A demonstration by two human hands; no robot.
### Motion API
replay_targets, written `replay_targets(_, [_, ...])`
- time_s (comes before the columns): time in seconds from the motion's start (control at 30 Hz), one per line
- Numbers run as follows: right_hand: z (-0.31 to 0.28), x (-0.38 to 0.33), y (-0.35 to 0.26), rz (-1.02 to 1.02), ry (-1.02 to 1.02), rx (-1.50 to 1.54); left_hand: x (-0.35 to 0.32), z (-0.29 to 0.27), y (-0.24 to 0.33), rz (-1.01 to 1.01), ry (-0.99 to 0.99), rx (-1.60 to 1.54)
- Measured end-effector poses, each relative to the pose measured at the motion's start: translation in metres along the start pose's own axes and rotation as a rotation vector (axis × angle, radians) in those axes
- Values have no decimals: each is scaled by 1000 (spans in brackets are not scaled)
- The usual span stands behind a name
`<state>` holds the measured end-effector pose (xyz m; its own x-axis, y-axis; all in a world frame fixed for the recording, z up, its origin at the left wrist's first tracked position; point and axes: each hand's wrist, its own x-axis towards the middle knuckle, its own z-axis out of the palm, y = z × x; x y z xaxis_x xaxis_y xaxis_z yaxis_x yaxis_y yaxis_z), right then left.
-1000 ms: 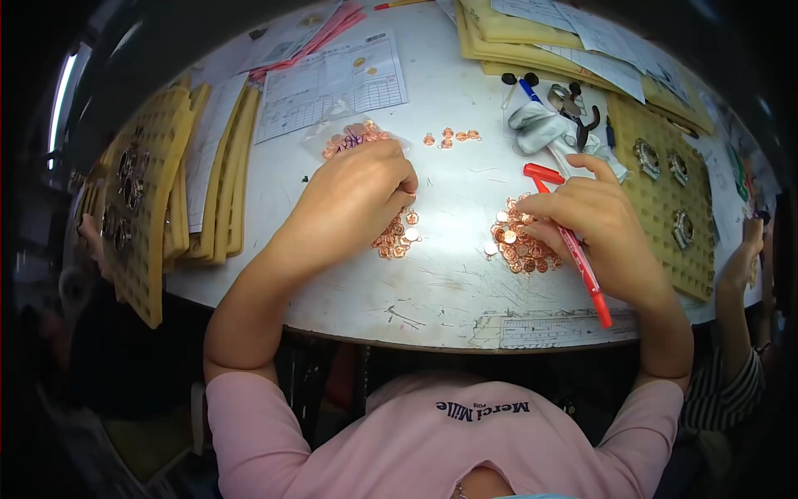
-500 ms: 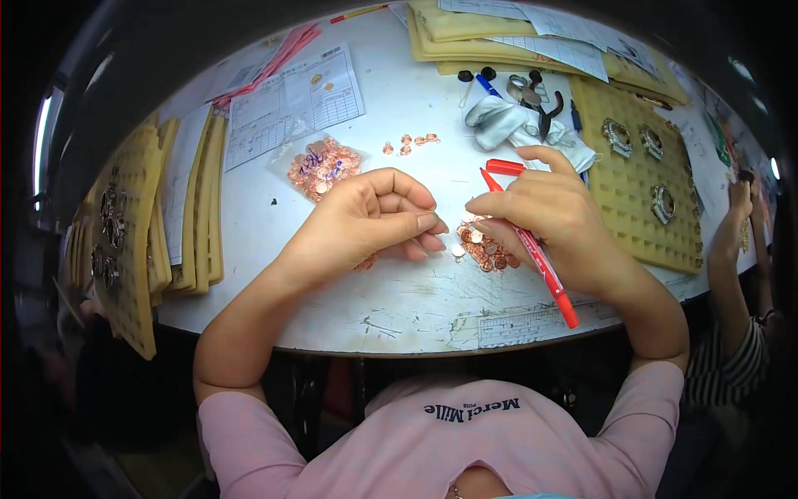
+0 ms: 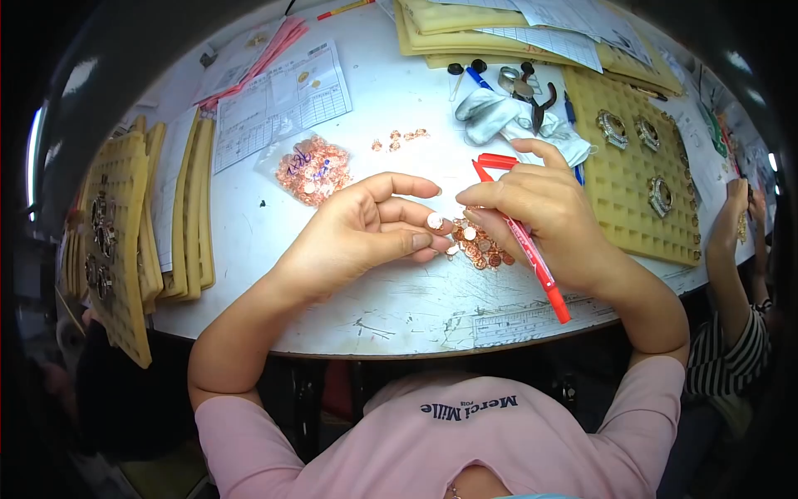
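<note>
My left hand (image 3: pixel 366 233) is above the table with its palm turned up, holding a small shiny round disc (image 3: pixel 435 220) at its fingertips. My right hand (image 3: pixel 544 212) is closed around a red marker pen (image 3: pixel 540 266), which slants down toward me; its red cap (image 3: pixel 497 162) shows beyond my index finger. Beneath and between both hands lies a loose pile of copper-coloured discs (image 3: pixel 480 248), partly hidden by my right hand. Beyond my left hand is a clear plastic bag (image 3: pixel 312 170) full of similar copper-coloured pieces, with handwriting on it.
Several copper pieces (image 3: pixel 396 139) lie farther back. At the right, a yellow foam tray (image 3: pixel 632 183) holds watch cases, beside a white cloth (image 3: pixel 490 116) and pliers (image 3: pixel 544 108). Yellow trays (image 3: pixel 195 208) stand at the left near printed sheets (image 3: pixel 283 104). A co-worker's arm (image 3: pixel 727 249) is far right.
My left fingers have spread apart somewhat, and the disc at their tips has come into sight. My right hand keeps hold of the marker. The whole view has shifted slightly.
</note>
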<state>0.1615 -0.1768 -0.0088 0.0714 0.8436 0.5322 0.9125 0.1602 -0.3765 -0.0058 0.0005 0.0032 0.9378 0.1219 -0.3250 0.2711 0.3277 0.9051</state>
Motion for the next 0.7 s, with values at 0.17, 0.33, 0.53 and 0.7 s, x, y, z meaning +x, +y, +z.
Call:
replay_targets(0.17, [2, -1, 1, -8, -7, 3, 0, 0, -1, 10, -5, 16])
replay_targets(0.33, [3, 0, 0, -31, -35, 36, 1, 1, -4, 40, -27, 56])
replay_targets(0.53, [11, -2, -3, -158, -120, -4, 0, 3, -7, 48, -67, 37])
replay_targets(0.7, [10, 0, -1, -100, -51, 37, 1, 3, -1, 12, -33, 20])
